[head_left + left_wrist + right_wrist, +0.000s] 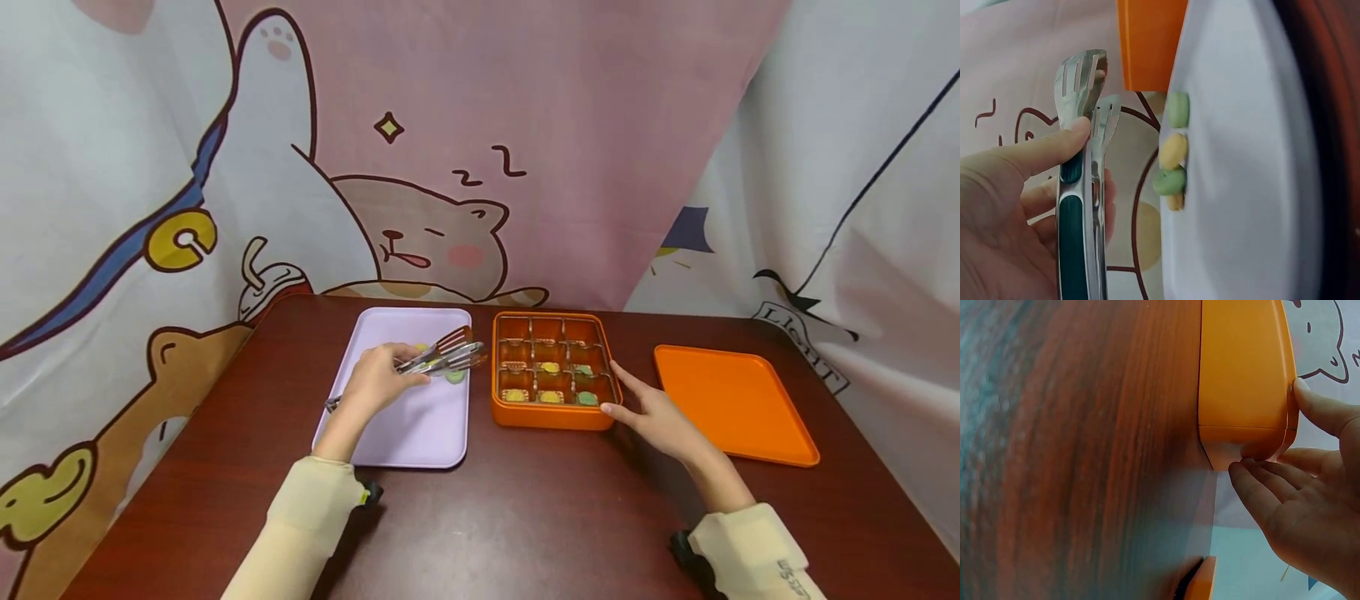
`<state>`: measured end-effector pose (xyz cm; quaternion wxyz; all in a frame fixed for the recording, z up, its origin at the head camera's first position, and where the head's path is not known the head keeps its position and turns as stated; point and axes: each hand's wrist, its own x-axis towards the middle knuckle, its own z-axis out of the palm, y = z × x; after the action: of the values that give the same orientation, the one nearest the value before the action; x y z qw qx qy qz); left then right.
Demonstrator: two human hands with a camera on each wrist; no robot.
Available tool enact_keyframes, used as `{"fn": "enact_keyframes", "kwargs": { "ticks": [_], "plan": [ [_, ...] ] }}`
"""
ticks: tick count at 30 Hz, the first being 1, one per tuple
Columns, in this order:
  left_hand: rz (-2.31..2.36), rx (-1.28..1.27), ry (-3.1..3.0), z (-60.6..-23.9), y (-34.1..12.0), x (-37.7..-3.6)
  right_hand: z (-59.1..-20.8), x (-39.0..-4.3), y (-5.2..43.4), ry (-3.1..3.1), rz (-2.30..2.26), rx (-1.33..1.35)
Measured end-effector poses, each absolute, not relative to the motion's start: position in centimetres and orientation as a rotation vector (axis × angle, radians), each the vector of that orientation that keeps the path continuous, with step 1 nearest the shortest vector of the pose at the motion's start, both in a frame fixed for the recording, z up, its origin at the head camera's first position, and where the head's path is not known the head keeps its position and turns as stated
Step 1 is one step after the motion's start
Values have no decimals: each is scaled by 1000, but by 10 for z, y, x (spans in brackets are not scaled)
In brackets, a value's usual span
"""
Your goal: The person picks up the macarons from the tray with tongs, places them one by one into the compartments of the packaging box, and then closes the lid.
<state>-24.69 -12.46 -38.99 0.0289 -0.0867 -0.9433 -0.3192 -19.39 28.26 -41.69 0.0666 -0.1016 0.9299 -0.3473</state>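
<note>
My left hand (377, 379) grips a pair of metal tongs (1082, 187) with green handle inlays. Their slotted tips hover above the lilac tray (405, 433), side by side with a small gap; a brownish patch shows at one tip, and I cannot tell whether it is a held piece or a reflection. Small green pieces (1179, 109) and yellow pieces (1174, 150) lie on that tray. My right hand (660, 421) touches the near right corner of an orange box (551, 418), thumb at the rim and fairly straight fingers against its side. Several box compartments hold yellow and green pieces.
An orange tray or lid (735, 408) lies flat to the right of the box. All stand on a dark reddish wooden table (480, 517). Behind hangs a curtain (585, 150) printed with cartoon animals, close to the table's far edge.
</note>
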Motion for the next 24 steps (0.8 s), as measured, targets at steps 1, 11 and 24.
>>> {"fn": "enact_keyframes", "kwargs": {
  "ticks": [1, 11, 24],
  "plan": [
    [-980, -257, -2919, -392, -126, -247, -417, -194, 283, 2803, -1048, -308],
    [-953, -199, -3026, -405, -135, -253, -416, -194, 283, 2794, -1047, -289],
    [-890, -234, -3103, -415, -138, -256, -414, -192, 282, 2797, -1034, -290]
  ]
}}
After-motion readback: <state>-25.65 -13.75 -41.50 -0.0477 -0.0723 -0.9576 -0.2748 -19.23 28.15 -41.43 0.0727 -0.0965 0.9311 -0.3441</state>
